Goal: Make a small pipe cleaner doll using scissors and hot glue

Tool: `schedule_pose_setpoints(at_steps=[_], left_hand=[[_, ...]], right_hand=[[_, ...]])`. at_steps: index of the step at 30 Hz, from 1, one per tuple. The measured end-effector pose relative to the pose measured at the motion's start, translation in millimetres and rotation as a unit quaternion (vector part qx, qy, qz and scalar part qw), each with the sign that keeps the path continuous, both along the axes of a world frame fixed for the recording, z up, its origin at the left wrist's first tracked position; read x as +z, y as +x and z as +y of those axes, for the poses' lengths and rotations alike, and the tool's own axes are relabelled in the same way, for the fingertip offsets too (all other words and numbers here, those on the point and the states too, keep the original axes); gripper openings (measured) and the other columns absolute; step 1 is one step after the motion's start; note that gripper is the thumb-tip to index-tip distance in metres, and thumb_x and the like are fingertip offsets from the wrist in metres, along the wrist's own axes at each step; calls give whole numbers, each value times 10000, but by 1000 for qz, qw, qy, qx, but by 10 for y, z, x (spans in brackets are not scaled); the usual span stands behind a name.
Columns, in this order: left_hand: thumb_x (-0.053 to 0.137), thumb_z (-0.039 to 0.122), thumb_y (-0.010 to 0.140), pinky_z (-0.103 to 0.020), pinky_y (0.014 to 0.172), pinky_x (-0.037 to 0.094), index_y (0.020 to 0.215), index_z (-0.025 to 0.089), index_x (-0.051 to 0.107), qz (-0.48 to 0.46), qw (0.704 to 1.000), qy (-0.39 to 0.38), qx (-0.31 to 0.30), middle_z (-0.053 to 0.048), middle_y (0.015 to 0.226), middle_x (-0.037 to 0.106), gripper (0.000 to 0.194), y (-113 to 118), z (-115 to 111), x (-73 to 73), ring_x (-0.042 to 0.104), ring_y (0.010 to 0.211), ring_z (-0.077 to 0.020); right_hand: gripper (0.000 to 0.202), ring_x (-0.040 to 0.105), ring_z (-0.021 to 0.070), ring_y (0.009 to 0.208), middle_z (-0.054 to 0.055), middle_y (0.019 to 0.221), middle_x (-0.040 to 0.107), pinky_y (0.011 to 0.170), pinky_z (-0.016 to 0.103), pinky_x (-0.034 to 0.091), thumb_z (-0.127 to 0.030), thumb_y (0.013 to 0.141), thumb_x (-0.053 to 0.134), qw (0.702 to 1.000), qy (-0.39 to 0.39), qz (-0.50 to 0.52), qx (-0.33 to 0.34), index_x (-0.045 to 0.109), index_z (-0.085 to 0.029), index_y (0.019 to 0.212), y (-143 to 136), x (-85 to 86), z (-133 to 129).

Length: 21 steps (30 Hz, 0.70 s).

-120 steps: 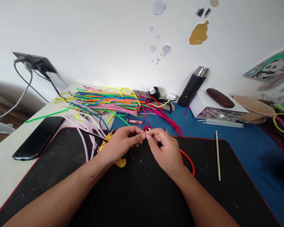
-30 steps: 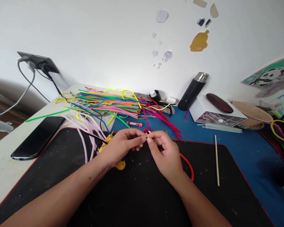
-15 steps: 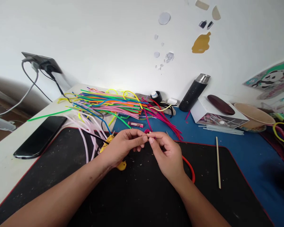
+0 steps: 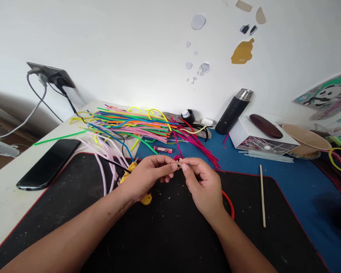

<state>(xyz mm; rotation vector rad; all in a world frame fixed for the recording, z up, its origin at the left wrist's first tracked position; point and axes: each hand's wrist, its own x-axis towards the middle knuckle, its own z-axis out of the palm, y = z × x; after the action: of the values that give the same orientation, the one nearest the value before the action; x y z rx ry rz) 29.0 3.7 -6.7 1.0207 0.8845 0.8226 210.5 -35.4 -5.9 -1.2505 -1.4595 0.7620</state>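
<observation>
My left hand (image 4: 156, 170) is closed, its thumb and forefinger pinching a tiny pale piece with dark spots (image 4: 179, 164), too small to name. From the other side, the thumb and forefinger of my right hand (image 4: 206, 187) are closed on the same piece. Both hands are raised above the black mat (image 4: 165, 235). Partly hidden behind my left wrist lies a yellow tool that looks like a glue gun (image 4: 146, 199). An orange-red curved piece (image 4: 230, 204) shows beside my right wrist. Something magenta and coiled (image 4: 176, 157) sits just beyond my fingertips.
Colourful pipe cleaners (image 4: 130, 123) lie piled at the back, pale lilac ones (image 4: 102, 167) at left. A phone (image 4: 48, 165) rests on the left. To the right are a thin stick (image 4: 262, 195), a black flask (image 4: 233, 112), a white box (image 4: 238, 134) and a bowl (image 4: 307, 138).
My right hand has shifted slightly to the right, and its fingertips are a little farther from my left ones. More of the small pale piece now shows between them.
</observation>
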Motion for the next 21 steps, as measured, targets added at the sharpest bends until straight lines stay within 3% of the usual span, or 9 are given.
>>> schedule_pose_setpoints(at_steps=[10,17,21], left_hand=[[875,513,804,-248,619,412,810,172,738,13,1000,12,0,15,704,626,367,1,-2,20,521,625,-105],[874,626,750,-264,606,415,787,187,740,69,996,47,7,15,683,613,461,16,8,68,510,616,-121],[859,657,760,-270,615,438,783,195,745,84,995,60,6,11,685,622,477,19,9,74,514,620,-127]], right_hand=[[153,469,109,484,-73,578,557,480,249,354,-294,1028,653,999,11,-39,21,778,-207,1038,18,-15,9],[149,520,125,529,-57,618,577,551,264,434,-290,1028,631,995,36,-94,10,766,-227,1014,25,-70,20],[142,516,127,511,-57,599,573,521,260,414,-303,1015,637,996,19,-83,10,754,-229,986,24,-50,25]])
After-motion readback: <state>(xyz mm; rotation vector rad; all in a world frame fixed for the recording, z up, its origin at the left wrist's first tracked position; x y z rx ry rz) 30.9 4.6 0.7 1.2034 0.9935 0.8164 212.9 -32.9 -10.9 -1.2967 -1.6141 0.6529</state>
